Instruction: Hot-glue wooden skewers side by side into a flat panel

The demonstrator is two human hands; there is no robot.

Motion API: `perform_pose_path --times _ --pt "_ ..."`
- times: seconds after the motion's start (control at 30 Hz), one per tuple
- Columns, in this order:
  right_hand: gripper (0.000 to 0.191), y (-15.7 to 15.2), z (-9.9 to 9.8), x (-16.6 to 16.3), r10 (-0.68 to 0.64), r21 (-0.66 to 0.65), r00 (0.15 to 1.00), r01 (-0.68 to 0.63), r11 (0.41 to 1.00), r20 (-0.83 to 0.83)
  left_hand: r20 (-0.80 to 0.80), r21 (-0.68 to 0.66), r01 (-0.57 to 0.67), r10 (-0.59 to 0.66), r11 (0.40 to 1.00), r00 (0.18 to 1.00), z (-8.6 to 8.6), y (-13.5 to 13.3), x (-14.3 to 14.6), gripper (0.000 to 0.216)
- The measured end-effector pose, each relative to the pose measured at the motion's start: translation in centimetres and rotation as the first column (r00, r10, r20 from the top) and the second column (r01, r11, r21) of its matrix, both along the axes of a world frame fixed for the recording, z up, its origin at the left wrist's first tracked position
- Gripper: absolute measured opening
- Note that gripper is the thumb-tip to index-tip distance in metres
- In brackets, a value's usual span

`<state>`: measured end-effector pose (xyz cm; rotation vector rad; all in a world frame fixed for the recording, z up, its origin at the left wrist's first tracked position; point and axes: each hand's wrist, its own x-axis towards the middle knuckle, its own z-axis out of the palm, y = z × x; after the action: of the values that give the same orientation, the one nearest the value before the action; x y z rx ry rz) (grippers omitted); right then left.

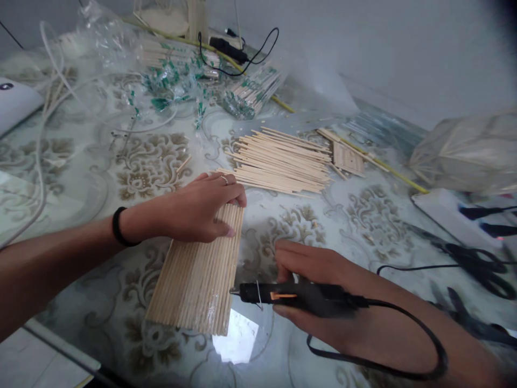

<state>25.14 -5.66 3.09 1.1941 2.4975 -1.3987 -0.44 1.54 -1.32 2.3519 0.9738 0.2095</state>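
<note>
A flat panel of wooden sticks [194, 285], joined side by side, lies on the patterned table in front of me. My left hand [197, 207] grips its far end, fingers curled over the edge and thumb on top. Shiny glue shows near the panel's right side. In my right hand [311, 261] is a black hot glue gun [307, 298] with an orange trigger, its nozzle pointing left at the panel's right edge. Whether the tip touches the sticks I cannot tell. A pile of loose wooden sticks [283, 161] lies just beyond my left hand.
Plastic-wrapped stick bundles [254, 89] and a second black tool with a cord [228, 49] lie at the back. Scissors [472, 261] and a white power strip [440, 210] are at right, near a stick-framed structure [468, 151]. The glue gun's cord [428, 334] loops over my right forearm.
</note>
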Motion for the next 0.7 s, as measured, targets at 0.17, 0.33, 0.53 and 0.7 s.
perform_pose_path --times 0.17,0.33,0.53,0.7 --pt "0.02 0.0 -0.1 0.2 -0.021 0.034 1.0 0.021 0.999 0.006 0.009 0.01 0.004 -0.004 1.0 1.0 -0.1 0.0 0.0 0.035" --pt "0.017 0.1 -0.2 0.3 -0.045 0.045 0.999 0.044 0.998 0.015 0.017 0.011 0.007 -0.007 1.0 1.0 0.0 0.1 0.0 0.035" --pt "0.019 0.2 -0.7 0.5 -0.071 0.059 0.997 0.071 0.996 -0.006 0.008 0.005 0.005 -0.005 1.0 1.0 0.0 0.1 0.0 0.035" --pt "0.022 0.6 -1.7 1.2 -0.103 0.07 0.994 0.106 0.992 -0.047 0.015 0.007 0.003 -0.003 1.0 1.0 -0.1 0.1 0.0 0.035"
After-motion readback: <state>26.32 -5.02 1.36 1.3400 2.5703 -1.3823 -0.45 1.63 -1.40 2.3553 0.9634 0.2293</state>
